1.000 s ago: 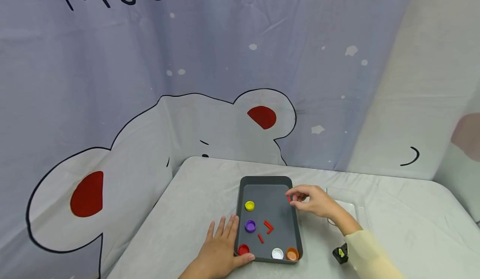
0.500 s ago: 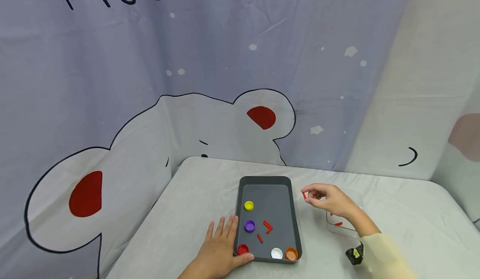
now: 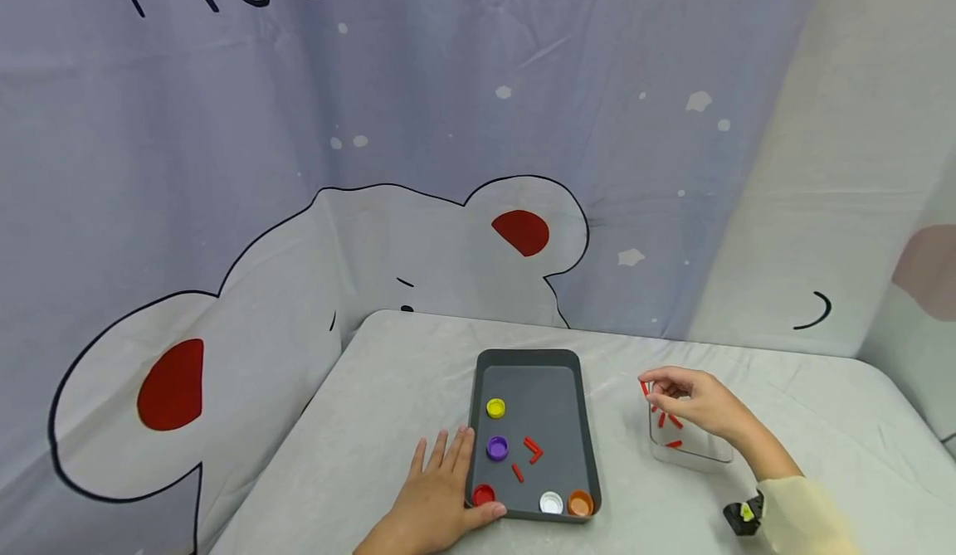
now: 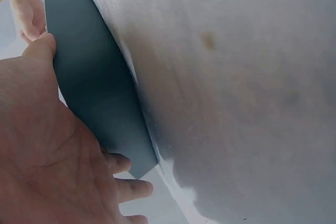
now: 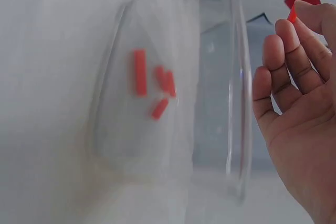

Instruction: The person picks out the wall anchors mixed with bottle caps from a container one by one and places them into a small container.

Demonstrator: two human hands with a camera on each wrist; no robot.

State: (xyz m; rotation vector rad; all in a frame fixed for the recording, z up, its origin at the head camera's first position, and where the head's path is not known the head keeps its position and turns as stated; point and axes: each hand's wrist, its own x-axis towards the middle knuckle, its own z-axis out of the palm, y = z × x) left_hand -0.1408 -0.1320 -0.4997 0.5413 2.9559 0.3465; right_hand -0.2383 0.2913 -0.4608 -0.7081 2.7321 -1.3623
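Observation:
Between thumb and fingertip my right hand (image 3: pixel 696 400) pinches a small red stick (image 3: pixel 644 388), also visible in the right wrist view. It is above the far left part of a clear plastic box (image 3: pixel 695 458), where several more red sticks (image 5: pixel 140 72) lie. My left hand (image 3: pixel 433 493) rests with spread, straight fingers along the left edge of a dark grey tray (image 3: pixel 586 422), its thumb at the near left corner. On the tray lie 3 red sticks (image 3: pixel 518 473) and several round caps: yellow (image 3: pixel 495 408), purple (image 3: pixel 497 448), red (image 3: pixel 482 495), white (image 3: pixel 551 503) and orange (image 3: pixel 580 503).
A white cloth (image 3: pixel 396 389) covers the table. Behind it hangs a printed curtain (image 3: pixel 448 107). A black device (image 3: pixel 743 514) with a yellow-green mark sits at my right wrist. The box stands to the right of the tray, with cloth between them.
My right hand has moved right, from the tray's right edge to over the clear box, still pinching the red stick. The left hand and the tray have stayed put.

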